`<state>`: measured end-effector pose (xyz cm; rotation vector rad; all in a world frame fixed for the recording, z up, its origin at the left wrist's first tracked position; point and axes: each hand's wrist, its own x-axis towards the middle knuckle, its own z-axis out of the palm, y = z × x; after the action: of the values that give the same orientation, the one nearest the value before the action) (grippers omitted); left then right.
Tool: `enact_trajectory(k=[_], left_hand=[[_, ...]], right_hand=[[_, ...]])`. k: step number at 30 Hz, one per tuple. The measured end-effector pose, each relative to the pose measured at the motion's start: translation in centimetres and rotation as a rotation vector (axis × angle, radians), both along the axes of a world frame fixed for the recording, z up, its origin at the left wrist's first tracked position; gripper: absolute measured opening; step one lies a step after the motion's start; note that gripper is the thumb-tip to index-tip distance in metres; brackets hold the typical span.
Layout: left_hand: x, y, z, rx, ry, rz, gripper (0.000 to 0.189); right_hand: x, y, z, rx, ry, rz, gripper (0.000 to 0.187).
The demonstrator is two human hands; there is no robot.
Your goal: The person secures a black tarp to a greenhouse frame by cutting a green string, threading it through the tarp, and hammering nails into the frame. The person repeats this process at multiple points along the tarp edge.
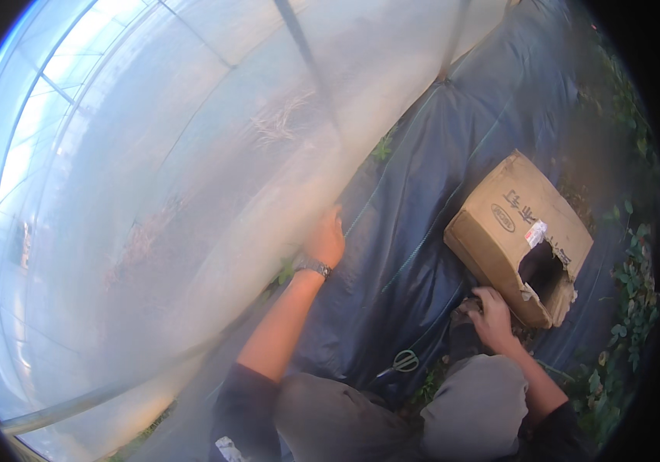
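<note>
My left hand [326, 238], with a watch [315, 266] on its wrist, reaches to the lower edge of the clear plastic greenhouse film [266, 196]. Its fingers are partly blurred, so whether they grip the film is unclear. My right hand [490, 319] is low beside a torn cardboard box [503, 213], its fingers bent near my shoe [464, 309]; anything under them is hidden. Black woven ground cover [405, 225] with green stitched lines stretches between both hands. Scissors with green handles [405, 361] lie on it before my knees, blades pointing left.
The box has a ragged, dark hole in its upper side and bears printing. Leafy plants [633, 289] line the right side. A pole [98, 395] runs along the film at lower left, and a post foot [443, 75] meets the ground cover farther up.
</note>
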<state>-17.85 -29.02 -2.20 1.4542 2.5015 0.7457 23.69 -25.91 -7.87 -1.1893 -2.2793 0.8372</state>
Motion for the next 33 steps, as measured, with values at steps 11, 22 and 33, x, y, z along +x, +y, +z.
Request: enact_trajectory(k=[11,22,33], left_hand=[[-0.4,5.9,-3.3,-0.169,0.203,0.087,0.038],[0.3,4.8,-3.6,0.039,0.106,0.002,0.018],[1.9,4.4,-3.0,-0.089,0.252,-0.190,0.007]], right_hand=[[-28.6,21.4,-1.4,0.538,0.100,-0.019,0.049],[-37.3,26.3,-6.0,0.564,-0.172,-0.021,0.038],[-39.8,24.4,-7.2,0.423,0.278,-0.015,0.049]])
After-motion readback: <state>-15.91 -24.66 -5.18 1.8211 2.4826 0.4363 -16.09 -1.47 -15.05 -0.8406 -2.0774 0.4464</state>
